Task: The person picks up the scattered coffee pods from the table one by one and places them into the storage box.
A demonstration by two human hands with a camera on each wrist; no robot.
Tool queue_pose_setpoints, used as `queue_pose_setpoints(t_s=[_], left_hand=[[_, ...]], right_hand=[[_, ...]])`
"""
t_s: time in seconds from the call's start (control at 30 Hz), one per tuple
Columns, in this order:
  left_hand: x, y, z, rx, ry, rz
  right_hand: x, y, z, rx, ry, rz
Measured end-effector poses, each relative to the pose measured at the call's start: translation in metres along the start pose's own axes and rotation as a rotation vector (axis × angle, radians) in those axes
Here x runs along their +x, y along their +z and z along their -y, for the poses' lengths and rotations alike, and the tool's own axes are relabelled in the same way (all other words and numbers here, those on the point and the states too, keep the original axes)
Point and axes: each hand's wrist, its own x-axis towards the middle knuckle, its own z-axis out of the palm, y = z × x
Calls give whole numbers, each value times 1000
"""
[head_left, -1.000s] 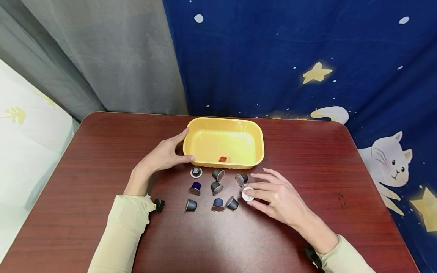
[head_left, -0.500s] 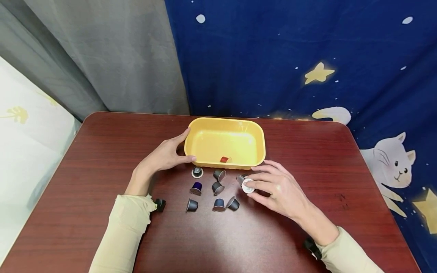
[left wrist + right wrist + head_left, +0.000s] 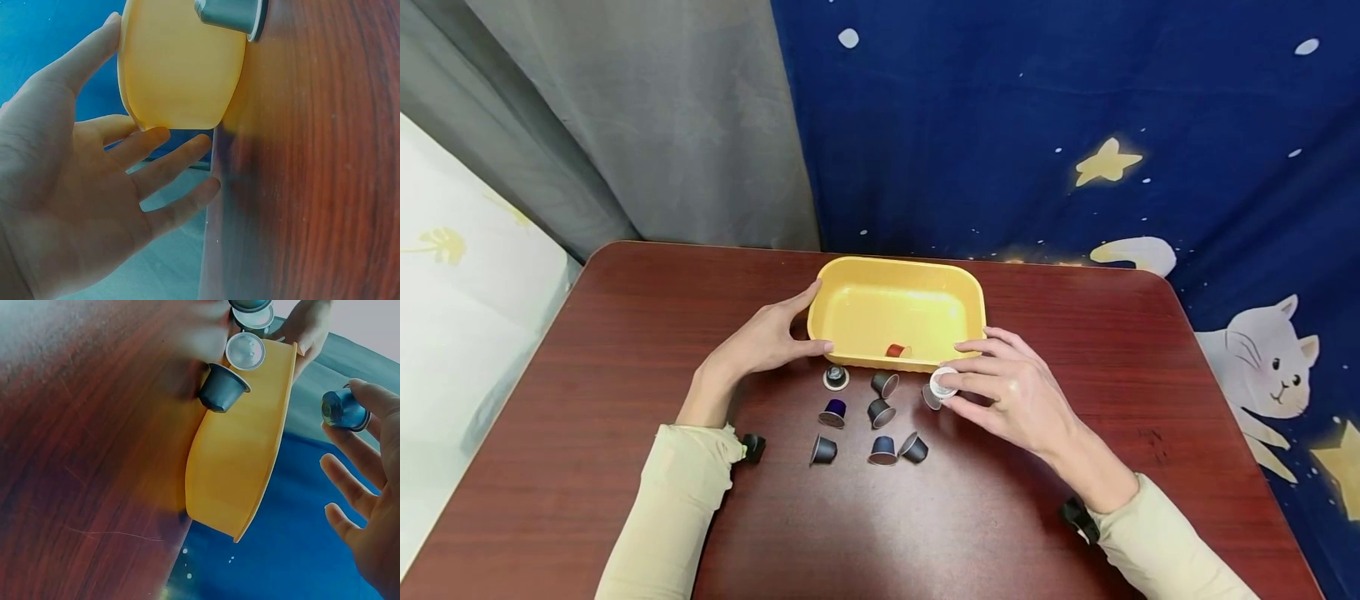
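At the left end of a yellow plastic tub (image 3: pixel 895 363), my left hand (image 3: pixel 760 337) grips the corner, its thumb on the near rim and index finger at the far side. In the left wrist view its other fingers (image 3: pixel 178 164) spread out straight. My right hand (image 3: pixel 1018 400) pinches a coffee capsule (image 3: pixel 942 382) between thumb and index finger, pale lid towards the head camera. The right wrist view shows this capsule's blue body (image 3: pixel 342 409), raised off the table. Below it in the head view, a grey-lidded capsule (image 3: pixel 931 398) is partly covered. A red capsule (image 3: pixel 895 351) lies inside the tub.
Several dark capsules lie in front of the tub, among them a purple one (image 3: pixel 832 413), a black one on its lid (image 3: pixel 836 377) and a dark blue one (image 3: pixel 883 451). The brown table (image 3: pixel 647 333) ends at curtains behind.
My right hand has lifted the pinched capsule and moved it forward towards the tub's near right corner. My left hand keeps its place at the tub.
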Motion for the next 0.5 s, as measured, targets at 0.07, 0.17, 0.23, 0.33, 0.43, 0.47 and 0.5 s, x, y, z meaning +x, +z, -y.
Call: queue_pose_setpoints(t_s=[0.07,0.17,0.23,0.33,0.43,0.47,0.5], left_hand=[[0,0,0,-2,-1,-1],[0,-1,0,-3,-4,6],[0,-1,1,-4,-8,13],[0,-1,1,-4,-12,16],[0,-1,1,-5,-9,16],[0,-1,0,-5,-8,17],[0,-1,0,-4,-6,18]], right_hand=[[2,0,-1,4,-2,-4],[4,1,-4,11,2,-14],[6,2,-6,14,4,-21],[9,3,-11,7,3,-29],[12,4,-16,0,5,-31],[13,5,-18,-3,6,-32],[14,5,-20,-4,9,-32]])
